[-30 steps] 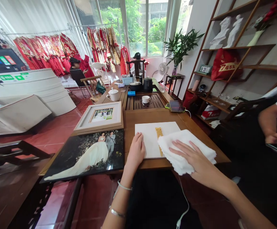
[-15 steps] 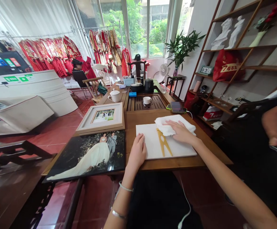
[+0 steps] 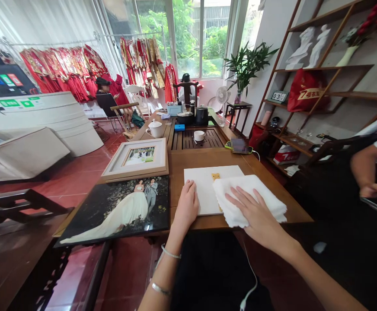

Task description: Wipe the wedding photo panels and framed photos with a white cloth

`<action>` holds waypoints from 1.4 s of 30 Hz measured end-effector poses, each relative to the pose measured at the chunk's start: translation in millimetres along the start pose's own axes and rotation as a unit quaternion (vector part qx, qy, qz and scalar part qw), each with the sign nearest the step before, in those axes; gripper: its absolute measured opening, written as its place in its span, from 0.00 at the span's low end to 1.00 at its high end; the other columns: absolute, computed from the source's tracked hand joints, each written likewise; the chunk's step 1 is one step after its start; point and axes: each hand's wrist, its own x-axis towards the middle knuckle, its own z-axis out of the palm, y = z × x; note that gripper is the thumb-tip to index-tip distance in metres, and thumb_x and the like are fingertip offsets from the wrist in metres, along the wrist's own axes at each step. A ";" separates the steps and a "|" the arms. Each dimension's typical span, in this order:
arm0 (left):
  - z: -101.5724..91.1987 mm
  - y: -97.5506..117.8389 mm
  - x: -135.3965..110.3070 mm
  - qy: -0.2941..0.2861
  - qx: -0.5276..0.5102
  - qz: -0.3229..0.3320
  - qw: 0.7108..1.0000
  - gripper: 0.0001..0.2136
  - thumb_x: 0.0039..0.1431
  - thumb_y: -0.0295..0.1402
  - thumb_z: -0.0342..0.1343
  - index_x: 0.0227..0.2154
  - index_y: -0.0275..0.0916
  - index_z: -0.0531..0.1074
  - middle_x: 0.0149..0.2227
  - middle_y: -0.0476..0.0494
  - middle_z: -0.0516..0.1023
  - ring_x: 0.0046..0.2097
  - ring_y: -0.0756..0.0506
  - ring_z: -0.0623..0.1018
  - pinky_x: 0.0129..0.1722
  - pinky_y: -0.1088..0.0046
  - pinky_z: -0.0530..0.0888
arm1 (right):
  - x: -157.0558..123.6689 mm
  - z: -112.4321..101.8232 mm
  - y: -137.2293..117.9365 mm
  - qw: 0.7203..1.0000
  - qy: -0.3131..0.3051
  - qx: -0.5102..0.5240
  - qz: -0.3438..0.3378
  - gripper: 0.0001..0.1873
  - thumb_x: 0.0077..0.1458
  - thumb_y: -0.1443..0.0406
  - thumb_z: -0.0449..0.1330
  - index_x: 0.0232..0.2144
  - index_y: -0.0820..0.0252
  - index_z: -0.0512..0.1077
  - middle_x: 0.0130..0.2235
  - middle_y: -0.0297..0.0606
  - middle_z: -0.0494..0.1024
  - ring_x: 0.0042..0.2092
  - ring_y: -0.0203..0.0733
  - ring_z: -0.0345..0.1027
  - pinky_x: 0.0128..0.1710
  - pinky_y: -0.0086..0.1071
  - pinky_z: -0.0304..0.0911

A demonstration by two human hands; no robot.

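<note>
We count one fluffy cloth (image 3: 269, 196) under our right hand (image 3: 255, 214), grip flat and spread, partly covering one yellow piece (image 3: 215, 176) and one white rectangular board (image 3: 205, 192) on the wooden bench (image 3: 178, 160). Our left hand (image 3: 187, 201) touches the board's left edge, grip unclear.

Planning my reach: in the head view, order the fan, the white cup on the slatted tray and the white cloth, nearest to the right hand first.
1. White cloth: directly under the right hand.
2. White cup: ahead and left, on the slatted tray.
3. Fan: far ahead, near the window.
</note>
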 end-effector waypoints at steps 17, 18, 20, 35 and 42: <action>3.4 -7.8 -1.2 0.007 -0.025 0.013 1.000 0.18 0.62 0.26 0.41 0.53 0.33 0.66 0.58 0.30 0.66 0.64 0.39 0.62 0.63 0.52 0.59 | 122.8 9.8 33.8 0.995 -0.068 0.052 0.048 0.37 0.46 0.75 0.50 0.61 0.59 0.59 0.64 0.45 0.59 0.65 0.50 0.47 0.62 0.55 0.39; 3.6 -7.8 -1.3 0.009 -0.026 0.013 1.000 0.18 0.62 0.26 0.41 0.53 0.33 0.66 0.58 0.30 0.66 0.64 0.39 0.62 0.63 0.52 0.59 | 126.8 10.3 30.4 0.995 -0.070 0.051 0.044 0.37 0.46 0.75 0.50 0.61 0.59 0.59 0.64 0.46 0.59 0.65 0.50 0.47 0.62 0.56 0.38; 3.9 -7.5 -1.7 0.010 -0.025 0.011 1.000 0.18 0.62 0.26 0.41 0.53 0.32 0.66 0.58 0.30 0.67 0.64 0.38 0.62 0.63 0.52 0.60 | 128.2 10.8 21.6 0.996 -0.071 0.049 0.034 0.38 0.45 0.76 0.51 0.61 0.58 0.59 0.65 0.46 0.57 0.66 0.51 0.45 0.62 0.57 0.36; -3.6 0.9 -0.5 -0.023 -0.009 -0.010 1.000 0.20 0.62 0.26 0.40 0.54 0.29 0.65 0.59 0.27 0.65 0.64 0.39 0.61 0.64 0.55 0.58 | 8.9 -9.7 -29.0 0.997 -0.028 0.057 -0.042 0.48 0.35 0.78 0.51 0.61 0.52 0.57 0.67 0.38 0.53 0.67 0.47 0.39 0.64 0.55 0.34; -1.5 -4.3 -1.1 -0.003 -0.028 0.001 1.000 0.19 0.62 0.26 0.41 0.54 0.34 0.66 0.59 0.32 0.66 0.64 0.40 0.62 0.64 0.54 0.58 | 44.6 -4.8 -14.4 0.997 -0.035 0.071 0.022 0.44 0.36 0.77 0.50 0.60 0.54 0.61 0.64 0.39 0.59 0.66 0.46 0.45 0.63 0.53 0.39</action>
